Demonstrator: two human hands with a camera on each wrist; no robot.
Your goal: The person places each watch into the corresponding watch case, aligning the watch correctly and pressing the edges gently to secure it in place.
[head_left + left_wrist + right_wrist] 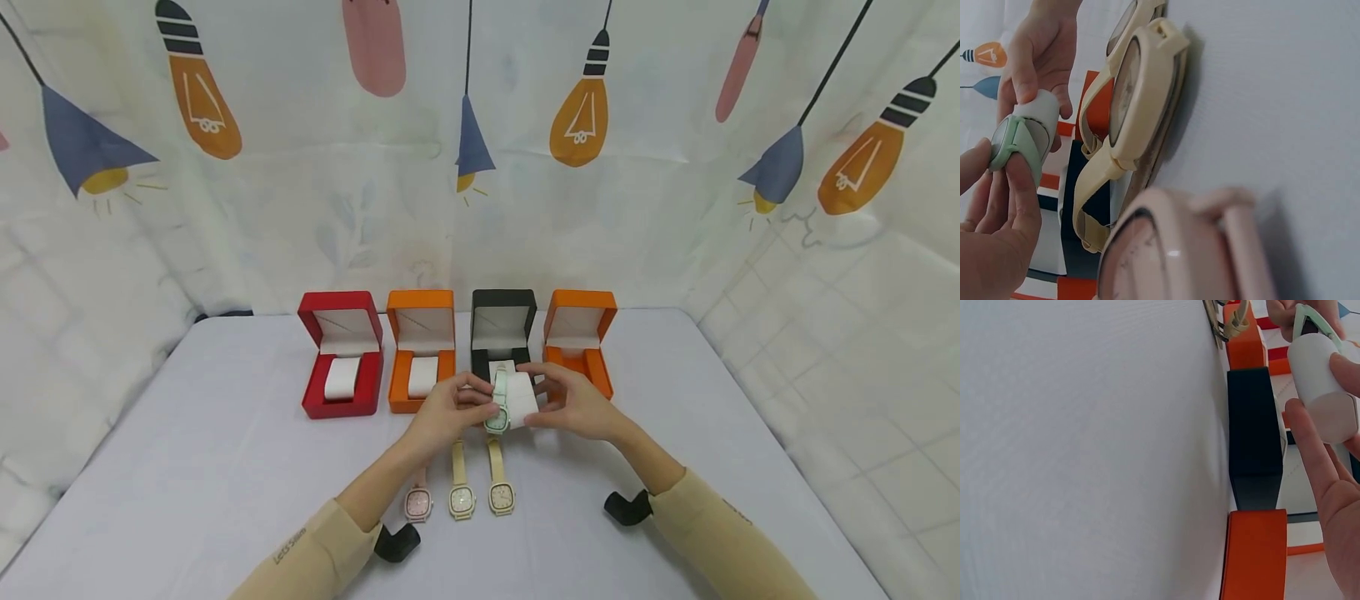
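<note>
My left hand point(448, 408) pinches a mint-green wristwatch point(497, 418) between thumb and fingers. A white watch cushion point(522, 402) is gripped by my right hand point(581, 406), its thumb and fingers on either side. In the left wrist view the green watch point(1017, 140) lies against one end of the cushion point(1044, 107), partly around it. The right wrist view shows the cushion's point(1313, 365) rounded side, with the green strap point(1322, 322) beyond it. Both hands are above the table in front of the open black box point(480, 360), whose inside they partly hide.
Open red box point(315, 398) and orange box point(401, 392) at left each hold a white cushion. No cushion shows in the right orange box point(600, 372). A pink watch point(417, 503) and two cream watches point(462, 500) point(501, 497) lie on the white table point(225, 467) near my left forearm.
</note>
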